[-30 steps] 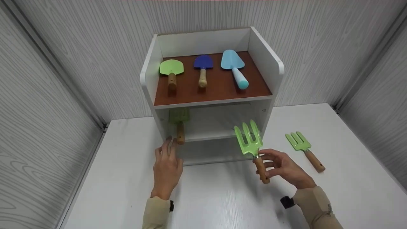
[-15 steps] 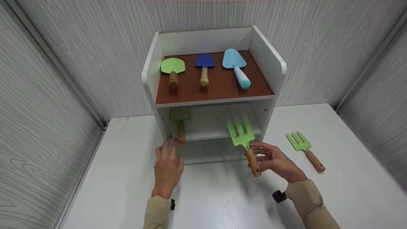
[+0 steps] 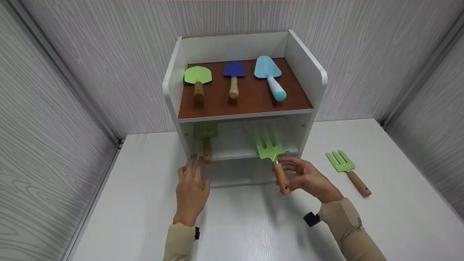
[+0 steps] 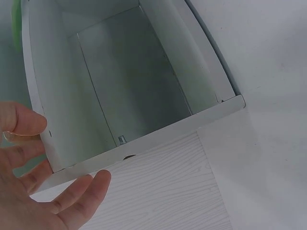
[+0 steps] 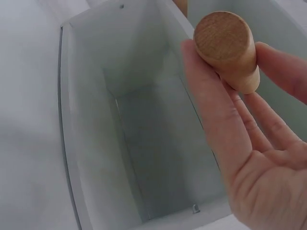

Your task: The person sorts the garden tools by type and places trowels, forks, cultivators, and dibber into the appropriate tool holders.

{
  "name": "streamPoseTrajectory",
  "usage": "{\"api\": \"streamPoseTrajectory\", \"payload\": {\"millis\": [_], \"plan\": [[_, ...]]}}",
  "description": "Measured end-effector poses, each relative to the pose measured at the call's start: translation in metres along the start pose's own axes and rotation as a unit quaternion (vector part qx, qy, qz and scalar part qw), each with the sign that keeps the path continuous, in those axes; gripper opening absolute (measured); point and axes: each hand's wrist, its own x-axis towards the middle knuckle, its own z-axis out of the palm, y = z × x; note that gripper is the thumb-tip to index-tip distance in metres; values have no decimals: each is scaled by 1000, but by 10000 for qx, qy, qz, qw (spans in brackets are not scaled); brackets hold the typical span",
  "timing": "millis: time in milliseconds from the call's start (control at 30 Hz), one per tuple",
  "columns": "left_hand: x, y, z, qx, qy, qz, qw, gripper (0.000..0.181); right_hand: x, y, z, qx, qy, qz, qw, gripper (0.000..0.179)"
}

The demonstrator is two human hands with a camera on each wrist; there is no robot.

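In the head view my right hand (image 3: 308,177) holds a green hand fork (image 3: 269,148) by its wooden handle, its tines pointing into the middle level of a white shelf unit (image 3: 246,116). The handle end (image 5: 225,40) shows between thumb and fingers in the right wrist view. My left hand (image 3: 192,192) touches the unit's lower left front edge with its fingers extended. Close to those fingertips, another green tool with a wooden handle (image 3: 207,150) lies on the middle level, its head in shade. A smaller-looking green hand fork (image 3: 347,170) lies on the table at right.
On the brown top shelf (image 3: 250,98) lie a green trowel (image 3: 198,78), a blue trowel (image 3: 234,74) and a light blue trowel (image 3: 270,74). Raised white sides border them. The unit stands on a white table (image 3: 134,203) before a grey wood-grain wall (image 3: 119,54).
My right hand has moved left and forward with the hand fork, whose tines now reach into the middle level. My left hand stays at the unit's left edge.
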Motion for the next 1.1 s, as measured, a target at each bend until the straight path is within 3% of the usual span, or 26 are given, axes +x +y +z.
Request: {"api": "streamPoseTrajectory", "payload": {"millis": [633, 1100], "plan": [[0, 2, 1, 27, 26, -2, 10000, 48, 23, -20, 22, -38, 183, 17, 9998, 74], [1, 1, -1, 7, -79, -58, 10000, 49, 40, -31, 37, 277, 266, -64, 9992, 72]]}}
